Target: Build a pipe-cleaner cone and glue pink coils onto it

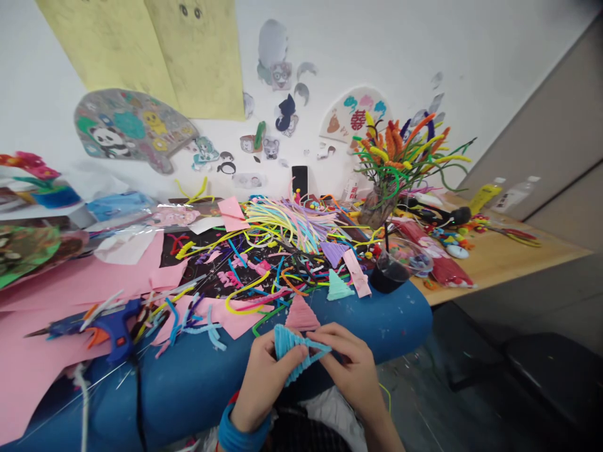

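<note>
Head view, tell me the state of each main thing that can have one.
Blue triangle, held by left hand and right hand
Pink triangle, lying flat
Green triangle, lying flat
Glue gun, lying on its side
Cup, upright, straw in it
Vase, upright, holding colorful stems
Yellow bottle, upright, capped
Clear bottle, upright, capped

Ahead of me, the far white wall (414, 44) carries yellow paper sheets (202, 63) and a decorated fan (136, 122) on the left. A wooden table (537, 235) runs beneath it; dark seats (541, 364) stand right, on grey floor (409, 411).
</note>
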`<action>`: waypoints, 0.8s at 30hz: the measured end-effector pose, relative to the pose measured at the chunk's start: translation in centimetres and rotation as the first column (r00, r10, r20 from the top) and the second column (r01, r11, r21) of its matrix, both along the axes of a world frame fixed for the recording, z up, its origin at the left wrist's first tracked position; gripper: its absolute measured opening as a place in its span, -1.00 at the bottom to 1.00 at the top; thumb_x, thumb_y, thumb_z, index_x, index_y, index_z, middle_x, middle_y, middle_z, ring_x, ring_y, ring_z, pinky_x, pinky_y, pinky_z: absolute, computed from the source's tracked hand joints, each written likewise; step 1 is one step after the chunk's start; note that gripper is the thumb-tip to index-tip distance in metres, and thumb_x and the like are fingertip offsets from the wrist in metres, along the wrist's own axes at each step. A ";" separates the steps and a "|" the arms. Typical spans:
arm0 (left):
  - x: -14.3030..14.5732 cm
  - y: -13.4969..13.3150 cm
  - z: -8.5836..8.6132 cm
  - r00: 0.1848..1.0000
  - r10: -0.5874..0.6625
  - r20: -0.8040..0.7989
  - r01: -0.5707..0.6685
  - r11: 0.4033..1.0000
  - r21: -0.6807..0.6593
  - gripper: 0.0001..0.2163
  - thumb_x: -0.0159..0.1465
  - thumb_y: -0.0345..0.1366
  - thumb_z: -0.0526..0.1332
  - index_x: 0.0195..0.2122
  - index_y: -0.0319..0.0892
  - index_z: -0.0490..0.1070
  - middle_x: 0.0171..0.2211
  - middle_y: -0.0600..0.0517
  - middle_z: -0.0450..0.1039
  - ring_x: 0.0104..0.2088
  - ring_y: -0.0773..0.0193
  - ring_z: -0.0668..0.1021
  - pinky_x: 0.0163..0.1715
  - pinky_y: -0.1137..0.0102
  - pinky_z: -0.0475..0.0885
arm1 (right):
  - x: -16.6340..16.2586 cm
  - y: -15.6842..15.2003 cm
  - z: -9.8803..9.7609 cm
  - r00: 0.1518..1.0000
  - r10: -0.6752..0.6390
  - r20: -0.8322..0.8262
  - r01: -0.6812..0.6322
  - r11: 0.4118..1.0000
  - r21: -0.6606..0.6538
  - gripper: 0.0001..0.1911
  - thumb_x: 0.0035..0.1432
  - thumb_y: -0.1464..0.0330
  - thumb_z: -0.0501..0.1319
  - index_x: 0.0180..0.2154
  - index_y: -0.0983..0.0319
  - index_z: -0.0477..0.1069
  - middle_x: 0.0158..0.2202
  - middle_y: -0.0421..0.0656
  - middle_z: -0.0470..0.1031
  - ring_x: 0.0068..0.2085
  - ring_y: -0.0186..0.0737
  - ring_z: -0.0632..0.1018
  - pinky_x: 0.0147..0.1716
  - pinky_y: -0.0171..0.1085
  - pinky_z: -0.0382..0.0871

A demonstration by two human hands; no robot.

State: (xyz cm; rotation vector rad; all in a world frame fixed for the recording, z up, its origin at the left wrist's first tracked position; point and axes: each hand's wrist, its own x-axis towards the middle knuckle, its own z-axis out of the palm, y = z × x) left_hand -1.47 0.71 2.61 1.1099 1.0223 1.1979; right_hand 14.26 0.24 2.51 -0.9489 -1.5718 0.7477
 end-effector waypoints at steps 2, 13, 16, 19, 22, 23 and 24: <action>0.0 0.0 -0.2 0.999 0.046 -0.001 -0.046 0.999 0.022 -0.80 0.12 -0.19 0.36 -0.49 -0.22 0.46 -0.53 0.05 0.45 -0.48 0.30 0.45 -0.40 0.41 0.37 | -0.7 -0.3 -0.1 0.997 0.018 -0.081 -0.032 0.986 -0.164 -0.84 0.18 0.43 0.27 -0.29 0.14 0.64 -0.46 -0.19 0.53 -0.46 -0.31 0.53 -0.46 -0.38 0.44; 0.2 -0.6 -0.2 0.971 0.232 -0.053 -0.221 0.962 0.158 -0.86 0.15 -0.28 0.35 -0.51 -0.18 0.48 -0.52 0.06 0.45 -0.47 0.27 0.45 -0.42 0.41 0.37 | -1.7 -1.1 0.0 0.965 0.001 -0.263 -0.117 0.897 -0.427 -0.77 0.12 0.24 0.30 -0.46 0.26 0.55 -0.52 -0.23 0.43 -0.64 -0.43 0.40 -0.63 -0.43 0.32; 0.3 -0.6 -0.1 0.962 0.263 -0.077 -0.240 0.943 0.230 -0.91 0.15 -0.34 0.34 -0.49 -0.15 0.50 -0.49 0.05 0.47 -0.44 0.25 0.48 -0.38 0.40 0.38 | -1.8 -1.1 -0.3 0.972 -0.044 -0.232 -0.063 0.899 -0.434 -0.74 0.11 0.24 0.31 -0.52 0.28 0.51 -0.56 -0.23 0.42 -0.64 -0.42 0.41 -0.63 -0.43 0.31; 0.3 -0.4 -0.2 0.953 0.282 -0.113 -0.231 0.913 0.336 -0.92 0.16 -0.38 0.34 -0.47 -0.13 0.51 -0.46 0.05 0.48 -0.40 0.24 0.49 -0.36 0.40 0.38 | -1.8 -1.2 -0.4 0.973 -0.045 -0.226 -0.058 0.900 -0.431 -0.74 0.11 0.24 0.31 -0.51 0.28 0.51 -0.55 -0.22 0.43 -0.62 -0.42 0.41 -0.63 -0.43 0.31; 0.0 -0.2 -0.2 0.962 0.242 -0.127 -0.184 0.917 0.354 -0.93 0.18 -0.38 0.33 -0.45 -0.12 0.53 -0.42 0.04 0.45 -0.36 0.23 0.49 -0.34 0.40 0.37 | -1.8 -1.2 -0.4 0.977 -0.025 -0.212 -0.071 0.900 -0.430 -0.75 0.14 0.24 0.28 -0.48 0.28 0.53 -0.52 -0.21 0.44 -0.61 -0.41 0.40 -0.63 -0.43 0.32; -0.1 -0.1 -0.2 0.967 0.220 -0.129 -0.165 0.924 0.345 -0.93 0.19 -0.37 0.33 -0.44 -0.11 0.54 -0.41 0.04 0.44 -0.35 0.23 0.49 -0.34 0.40 0.37 | -1.8 -1.2 -0.4 0.979 -0.022 -0.201 -0.066 0.904 -0.422 -0.75 0.15 0.25 0.27 -0.47 0.27 0.53 -0.51 -0.21 0.43 -0.60 -0.41 0.40 -0.64 -0.43 0.31; -0.2 0.0 -0.3 0.971 0.200 -0.130 -0.147 0.931 0.334 -0.94 0.19 -0.35 0.33 -0.44 -0.11 0.55 -0.40 0.04 0.43 -0.34 0.23 0.49 -0.33 0.40 0.37 | -1.8 -1.1 -0.4 0.983 -0.023 -0.181 -0.052 0.915 -0.401 -0.76 0.15 0.26 0.26 -0.48 0.26 0.52 -0.51 -0.21 0.41 -0.60 -0.41 0.38 -0.66 -0.43 0.30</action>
